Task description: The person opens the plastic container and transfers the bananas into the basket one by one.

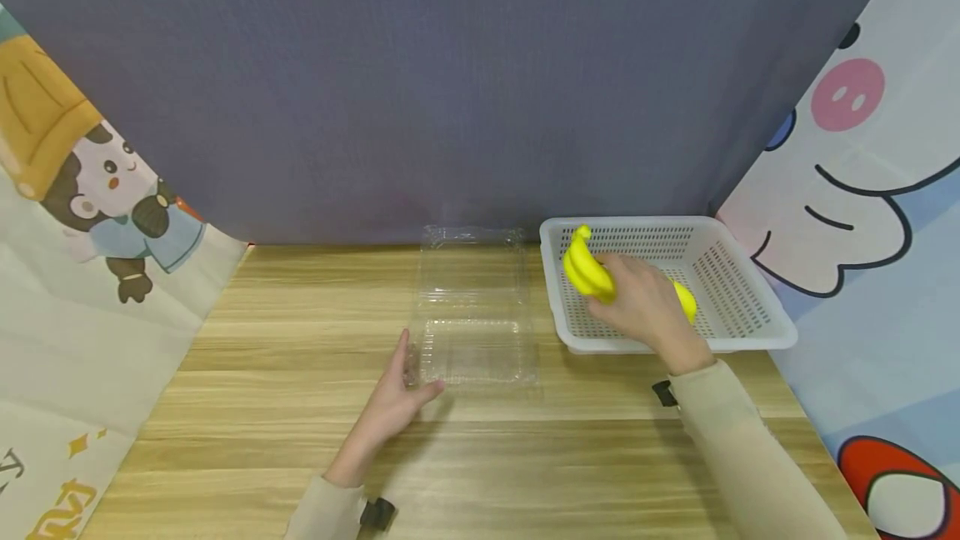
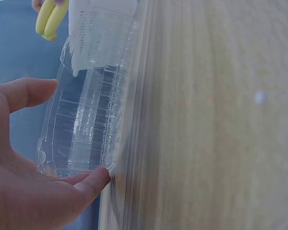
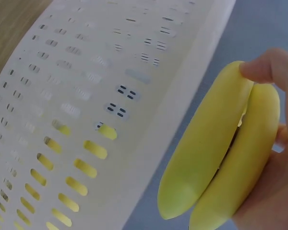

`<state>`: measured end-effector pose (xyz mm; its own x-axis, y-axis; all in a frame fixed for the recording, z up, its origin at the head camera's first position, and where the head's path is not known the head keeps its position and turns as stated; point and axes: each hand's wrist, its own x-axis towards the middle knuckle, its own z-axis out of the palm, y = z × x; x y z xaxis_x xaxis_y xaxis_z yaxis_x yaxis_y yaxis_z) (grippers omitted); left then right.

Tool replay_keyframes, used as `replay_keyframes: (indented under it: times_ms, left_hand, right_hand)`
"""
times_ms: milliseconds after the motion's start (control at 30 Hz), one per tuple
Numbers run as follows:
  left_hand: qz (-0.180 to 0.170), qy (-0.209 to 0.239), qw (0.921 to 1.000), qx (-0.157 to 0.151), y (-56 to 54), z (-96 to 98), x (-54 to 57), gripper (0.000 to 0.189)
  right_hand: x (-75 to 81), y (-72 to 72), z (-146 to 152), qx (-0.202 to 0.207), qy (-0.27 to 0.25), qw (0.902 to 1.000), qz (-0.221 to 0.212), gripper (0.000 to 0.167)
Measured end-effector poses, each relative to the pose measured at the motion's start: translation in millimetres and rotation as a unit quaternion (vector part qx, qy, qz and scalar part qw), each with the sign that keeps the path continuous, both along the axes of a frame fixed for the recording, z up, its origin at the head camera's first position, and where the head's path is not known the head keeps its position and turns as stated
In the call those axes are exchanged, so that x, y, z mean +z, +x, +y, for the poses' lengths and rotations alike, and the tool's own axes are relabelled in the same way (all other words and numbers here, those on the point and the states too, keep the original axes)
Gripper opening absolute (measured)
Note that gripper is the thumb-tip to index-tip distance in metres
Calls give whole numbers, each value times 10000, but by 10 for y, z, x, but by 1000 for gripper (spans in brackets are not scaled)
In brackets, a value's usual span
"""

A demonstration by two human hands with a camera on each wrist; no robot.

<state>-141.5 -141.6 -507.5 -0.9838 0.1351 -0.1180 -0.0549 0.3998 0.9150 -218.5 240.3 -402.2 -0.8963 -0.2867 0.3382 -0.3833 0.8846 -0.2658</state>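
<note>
My right hand [image 1: 637,298] grips a bunch of yellow bananas [image 1: 587,269] above the left part of a white perforated basket [image 1: 780,332]. In the right wrist view the thumb presses one end of the bananas [image 3: 206,143], and the other fingers are mostly hidden behind them. Another yellow piece [image 1: 686,302] lies in the basket, partly covered by the hand. My left hand [image 1: 393,402] is spread at the near left corner of a clear plastic clamshell box [image 1: 472,352], which lies with its lid up at the back. Its fingertips touch the box [image 2: 86,120] at the edge.
The wooden table [image 1: 262,407] ends at a dark grey panel [image 1: 450,90] behind the box and basket. Cartoon-printed sheets flank it, left [image 1: 45,290] and right [image 1: 885,240]. The basket stands just right of the clear box.
</note>
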Motion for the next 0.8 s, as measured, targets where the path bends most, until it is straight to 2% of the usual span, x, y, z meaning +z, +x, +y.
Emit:
replay_keyframes:
  times_ms: [400,800]
  left_hand:
    - [1,11,10000,11,-19,-9,-10,109]
    - [-22,-14,10000,19,-37,-20,-27,110]
  right_hand:
    - [-4,-55,36,-157,74,9984,-541,61]
    - [-71,-108,72,-198,175,9965,-790,55]
